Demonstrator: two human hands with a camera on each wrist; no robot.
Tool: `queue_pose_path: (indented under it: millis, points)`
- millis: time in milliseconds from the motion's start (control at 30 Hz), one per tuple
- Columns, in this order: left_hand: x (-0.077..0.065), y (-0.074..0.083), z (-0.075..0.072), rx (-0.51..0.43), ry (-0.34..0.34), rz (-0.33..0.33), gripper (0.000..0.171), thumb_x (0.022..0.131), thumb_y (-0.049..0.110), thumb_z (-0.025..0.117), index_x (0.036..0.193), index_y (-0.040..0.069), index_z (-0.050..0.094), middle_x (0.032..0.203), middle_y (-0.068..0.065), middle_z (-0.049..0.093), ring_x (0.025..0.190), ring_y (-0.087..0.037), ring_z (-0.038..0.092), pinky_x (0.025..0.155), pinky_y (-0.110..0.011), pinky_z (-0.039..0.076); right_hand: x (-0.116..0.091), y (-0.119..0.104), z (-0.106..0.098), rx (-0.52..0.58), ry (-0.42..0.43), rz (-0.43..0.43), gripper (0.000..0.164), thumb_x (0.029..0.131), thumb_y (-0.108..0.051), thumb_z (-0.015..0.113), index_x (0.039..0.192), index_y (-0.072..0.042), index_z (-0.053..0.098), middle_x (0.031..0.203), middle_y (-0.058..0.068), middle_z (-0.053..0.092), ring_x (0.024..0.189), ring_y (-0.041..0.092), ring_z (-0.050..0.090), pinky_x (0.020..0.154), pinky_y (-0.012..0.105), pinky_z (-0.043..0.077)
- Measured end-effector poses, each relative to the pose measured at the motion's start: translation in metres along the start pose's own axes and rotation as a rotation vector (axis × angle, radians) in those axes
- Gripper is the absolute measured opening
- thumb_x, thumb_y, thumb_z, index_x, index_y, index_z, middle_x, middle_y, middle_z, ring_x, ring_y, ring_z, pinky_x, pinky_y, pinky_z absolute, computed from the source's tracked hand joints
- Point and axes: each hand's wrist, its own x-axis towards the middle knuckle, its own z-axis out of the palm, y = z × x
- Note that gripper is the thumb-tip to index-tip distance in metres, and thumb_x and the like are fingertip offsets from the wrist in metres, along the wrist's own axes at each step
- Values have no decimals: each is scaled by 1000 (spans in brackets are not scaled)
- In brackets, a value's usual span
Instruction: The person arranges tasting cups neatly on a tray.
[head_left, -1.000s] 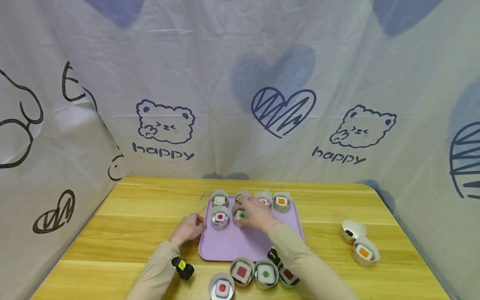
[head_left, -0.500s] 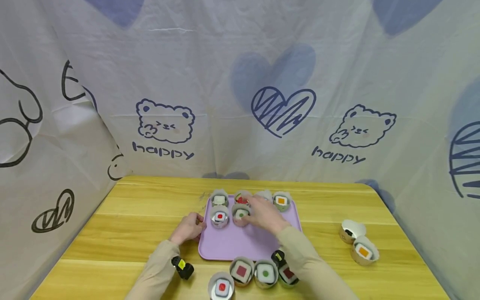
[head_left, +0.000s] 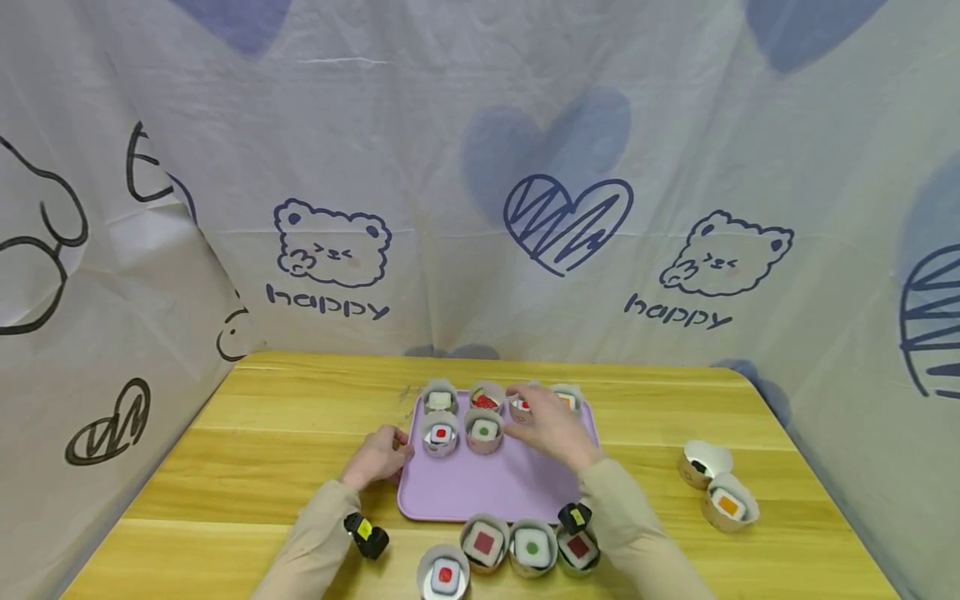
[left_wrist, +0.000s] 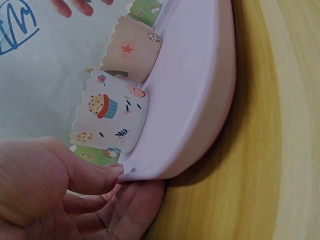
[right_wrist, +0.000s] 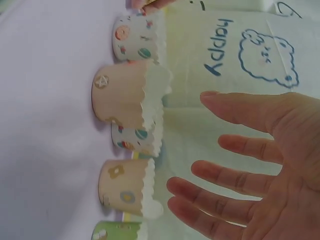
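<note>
My left hand [head_left: 377, 457] grips the left edge of the lilac tray [head_left: 480, 487]. In the left wrist view its thumb lies on top of the tray rim [left_wrist: 145, 172], with fingers underneath. Over the tray's right half hovers my right hand [head_left: 553, 427], fingers spread and holding nothing. Just left of its thumb stands a paper cup with a green-dotted white square piece [head_left: 485, 431]. Beside that is a cup with a red-dotted piece [head_left: 440, 434]. A back row of several cups includes one with red contents [head_left: 486, 401]; the right hand partly covers the cups at its right end.
In front of the tray stand several more filled cups, among them one with a green-dotted piece [head_left: 532, 548] and one with a red-dotted piece [head_left: 444, 577]. Two cups stand at the right, one with an orange-topped piece [head_left: 727, 505]. A printed cloth [head_left: 450, 250] hangs behind the table.
My right hand has drawn back to the right from the green-dotted cup, uncovering it and the cup with red contents. The left hand has stayed on the tray edge.
</note>
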Motion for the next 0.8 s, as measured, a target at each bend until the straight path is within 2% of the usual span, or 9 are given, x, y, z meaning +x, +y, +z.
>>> queue_pose_path:
  millis: [167, 300, 433, 667, 800]
  points:
    - [0, 1, -1, -7, -4, 5, 23, 99, 5, 53, 114, -12, 55, 90, -20, 63, 67, -21, 65, 60, -32, 60, -4, 11, -8, -27, 53, 12, 48, 87, -26, 78, 130, -8, 63, 129, 15, 68, 112, 34, 66, 94, 51, 54]
    - [-1, 2, -1, -10, -8, 2, 23, 99, 5, 53, 115, -12, 54, 91, -20, 64, 68, -21, 66, 61, -33, 60, -9, 21, -15, -19, 53, 43, 50, 89, -29, 76, 132, -8, 61, 131, 17, 66, 115, 36, 63, 95, 53, 54]
    - [-1, 2, -1, -2, -6, -2, 23, 99, 5, 53, 116, -11, 54, 92, -20, 64, 69, -21, 66, 61, -33, 60, -15, 33, -21, -12, 67, 67, 53, 89, -25, 75, 135, -4, 58, 134, 20, 63, 121, 39, 61, 101, 57, 51]
    - [-2, 2, 0, -3, 4, 2, 21, 99, 5, 53, 114, -11, 55, 90, -20, 63, 68, -21, 66, 61, -33, 60, -30, 52, -34, 4, 107, 121, 57, 89, -22, 74, 138, -3, 54, 137, 23, 60, 118, 42, 61, 97, 58, 52]
    - [-3, 2, 0, -3, 7, 10, 21, 99, 4, 53, 113, -11, 55, 90, -20, 64, 66, -21, 67, 60, -33, 60, -39, 65, -41, -11, 131, 159, 57, 90, -23, 73, 139, -2, 53, 140, 25, 57, 121, 44, 59, 99, 59, 51]
